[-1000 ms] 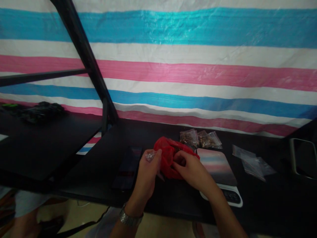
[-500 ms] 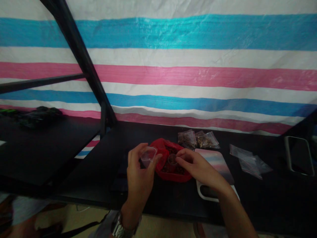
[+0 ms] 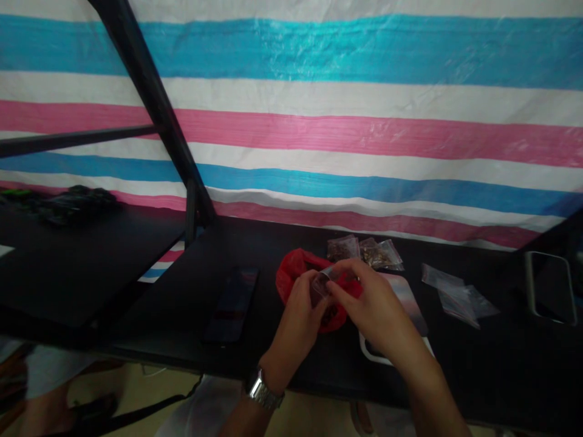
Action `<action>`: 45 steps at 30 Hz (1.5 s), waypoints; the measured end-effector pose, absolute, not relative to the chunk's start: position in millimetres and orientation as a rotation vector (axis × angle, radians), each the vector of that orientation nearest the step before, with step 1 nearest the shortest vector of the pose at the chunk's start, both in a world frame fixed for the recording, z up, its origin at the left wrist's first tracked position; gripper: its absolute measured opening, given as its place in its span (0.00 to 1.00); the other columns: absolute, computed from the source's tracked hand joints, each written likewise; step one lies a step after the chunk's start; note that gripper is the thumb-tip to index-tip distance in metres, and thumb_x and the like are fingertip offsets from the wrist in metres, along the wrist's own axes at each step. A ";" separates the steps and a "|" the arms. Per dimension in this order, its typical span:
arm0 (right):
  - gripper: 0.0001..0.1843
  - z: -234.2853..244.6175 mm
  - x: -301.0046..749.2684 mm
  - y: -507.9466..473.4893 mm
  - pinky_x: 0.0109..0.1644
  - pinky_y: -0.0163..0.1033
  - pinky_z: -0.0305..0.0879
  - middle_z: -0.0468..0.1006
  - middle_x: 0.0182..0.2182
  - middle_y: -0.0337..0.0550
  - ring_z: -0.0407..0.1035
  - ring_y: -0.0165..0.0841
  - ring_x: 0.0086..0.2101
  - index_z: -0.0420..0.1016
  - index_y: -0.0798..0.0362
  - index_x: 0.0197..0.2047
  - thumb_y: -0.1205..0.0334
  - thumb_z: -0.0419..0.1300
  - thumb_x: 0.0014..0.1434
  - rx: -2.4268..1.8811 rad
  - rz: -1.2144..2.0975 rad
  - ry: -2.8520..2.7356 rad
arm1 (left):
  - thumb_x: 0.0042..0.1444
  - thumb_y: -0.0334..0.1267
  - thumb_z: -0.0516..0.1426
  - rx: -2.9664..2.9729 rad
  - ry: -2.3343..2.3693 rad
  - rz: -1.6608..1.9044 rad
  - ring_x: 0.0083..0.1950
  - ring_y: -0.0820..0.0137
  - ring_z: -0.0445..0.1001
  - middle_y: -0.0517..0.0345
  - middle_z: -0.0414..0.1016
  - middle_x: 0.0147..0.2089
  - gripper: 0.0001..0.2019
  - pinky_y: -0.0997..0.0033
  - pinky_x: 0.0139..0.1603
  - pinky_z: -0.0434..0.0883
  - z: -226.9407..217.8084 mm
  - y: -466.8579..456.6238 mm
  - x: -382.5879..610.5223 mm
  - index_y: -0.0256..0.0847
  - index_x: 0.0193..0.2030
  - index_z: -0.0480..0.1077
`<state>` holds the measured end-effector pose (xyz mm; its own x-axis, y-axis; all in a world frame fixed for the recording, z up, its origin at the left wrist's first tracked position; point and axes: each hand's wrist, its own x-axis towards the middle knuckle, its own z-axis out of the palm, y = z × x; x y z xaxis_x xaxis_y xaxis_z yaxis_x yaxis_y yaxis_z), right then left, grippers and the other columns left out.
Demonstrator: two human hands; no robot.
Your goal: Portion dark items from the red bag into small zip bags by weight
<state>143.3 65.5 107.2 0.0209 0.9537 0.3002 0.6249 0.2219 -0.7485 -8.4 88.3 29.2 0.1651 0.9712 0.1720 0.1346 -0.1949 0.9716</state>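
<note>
Over a red plastic bag (image 3: 289, 271) my two hands meet. My left hand (image 3: 303, 300) is closed round a small clear plastic cup (image 3: 317, 290). My right hand (image 3: 359, 291) pinches a smaller clear cup (image 3: 327, 273), tilted at the mouth of the first one. Small dark pieces (image 3: 328, 315) show inside the bag, partly hidden by my hands. Under my right forearm lies a flat scale-like device (image 3: 403, 291) with a shiny plate and white frame.
Small filled zip bags (image 3: 380, 254) lie behind the device. Flat zip bags (image 3: 460, 296) and a phone (image 3: 551, 286) are to the right. A dark phone-like slab (image 3: 232, 304) lies left on the black table (image 3: 182, 315). A slanted black post (image 3: 155, 103) stands at left, before a striped sheet (image 3: 341, 139).
My left hand has moved right with its cup, over the red bag. My right hand has lifted the smaller cup out of the bag and tilted it to the left hand's cup.
</note>
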 end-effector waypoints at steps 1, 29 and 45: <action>0.09 106.4 141.0 65.6 0.59 0.49 0.68 0.83 0.46 0.44 0.76 0.41 0.49 0.80 0.47 0.46 0.67 0.64 0.63 -1.489 0.467 -1.730 | 0.64 0.37 0.62 1.522 1.106 1.160 0.60 0.56 0.78 0.47 0.78 0.59 0.17 0.50 0.65 0.71 28.6 88.9 -8.7 0.43 0.59 0.71; 0.08 76.6 114.7 83.8 0.58 0.50 0.67 0.81 0.51 0.51 0.74 0.47 0.52 0.79 0.52 0.46 0.71 0.63 0.65 -1.872 0.363 -2.021 | 0.64 0.44 0.58 1.549 1.571 1.123 0.45 0.53 0.78 0.50 0.78 0.44 0.08 0.50 0.50 0.72 39.5 64.0 -48.3 0.44 0.44 0.72; 0.02 76.7 137.1 74.5 0.35 0.38 0.61 0.84 0.33 0.39 0.76 0.35 0.33 0.78 0.48 0.41 0.63 0.64 0.64 -1.665 0.900 -1.906 | 0.59 0.58 0.64 0.963 1.325 1.342 0.42 0.63 0.78 0.55 0.77 0.43 0.24 0.61 0.46 0.76 41.3 58.3 -29.7 0.43 0.50 0.69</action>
